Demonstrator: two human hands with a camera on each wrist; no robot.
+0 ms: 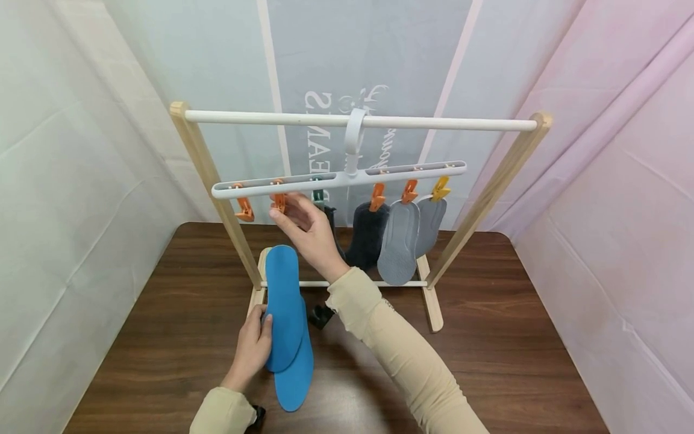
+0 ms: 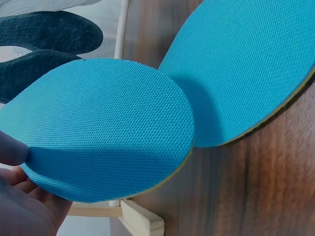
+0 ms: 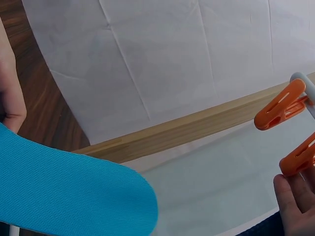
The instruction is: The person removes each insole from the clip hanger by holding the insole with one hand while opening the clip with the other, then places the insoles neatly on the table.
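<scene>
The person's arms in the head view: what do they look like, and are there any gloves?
The right sleeve is long, pale beige and wrinkled, and the left sleeve is the same beige. No gloves: the left grip and right grip are bare. A small black piece shows beside the left sleeve.

white lettering [image 1: 318, 141] on grey backdrop [image 1: 412, 54], not clearly legible
</scene>
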